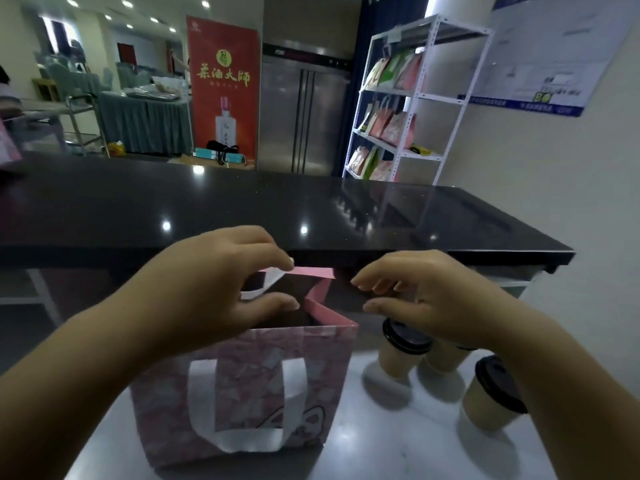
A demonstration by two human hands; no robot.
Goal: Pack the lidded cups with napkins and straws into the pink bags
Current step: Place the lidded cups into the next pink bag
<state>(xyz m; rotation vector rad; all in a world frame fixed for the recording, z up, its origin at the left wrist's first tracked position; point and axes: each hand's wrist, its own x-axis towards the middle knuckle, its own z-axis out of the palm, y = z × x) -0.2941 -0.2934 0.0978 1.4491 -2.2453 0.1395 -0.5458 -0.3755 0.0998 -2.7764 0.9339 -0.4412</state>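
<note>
Pink bag (249, 382): one, patterned paper, standing upright on the pale tabletop (398, 445) near its front edge, mouth open, white handle (221, 441) hanging down the near face.

Lidded cups: three, tan with black lids, upright just right of the bag. First cup (394, 362) is nearest the bag; second cup (443, 362) is largely hidden; third cup (488, 407) stands further right and forward.

Left hand (207, 292): over the bag's mouth, fingers curled, fingertips at the far rim and its white strap, thumb lower inside the opening. Whether it actually grips the rim cannot be told.

Right hand (440, 303): above the first two cups, fingers loosely extended toward the bag, holding nothing.

Surroundings: raised black counter (242, 202) behind the tabletop; white shelf rack (429, 98) with coloured bags; red banner (223, 91).
</note>
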